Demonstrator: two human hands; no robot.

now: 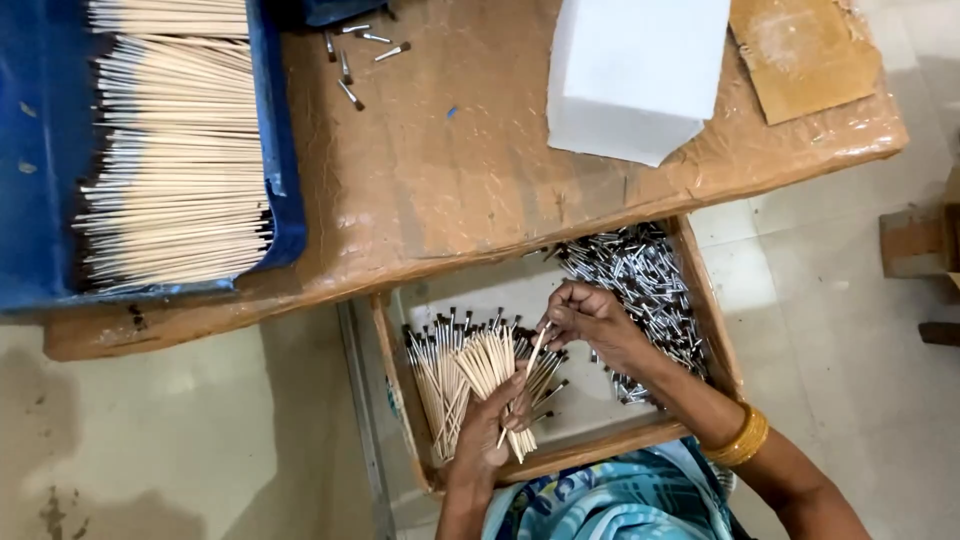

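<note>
Two piles in wooden tray (715, 335): ferrules (640, 275), sticks (440, 385) | left hand (490, 435) clasps stick bundle (495, 365) | right hand (590, 315) pinches one stick (535, 352)

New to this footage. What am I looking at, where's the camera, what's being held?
There is no machine here: a person works with two bare hands. The single picture comes from a camera on that person's head, looking straight down. The left hand holds a fanned bundle of sticks. The right hand pinches one stick between its fingertips. Both hands are over a tray holding finished brushes on one side and metal caps on the other. Above it is a table wrapped in brown tape, with a blue bin of sticks, a white block, a cardboard piece and a few loose caps.
</note>
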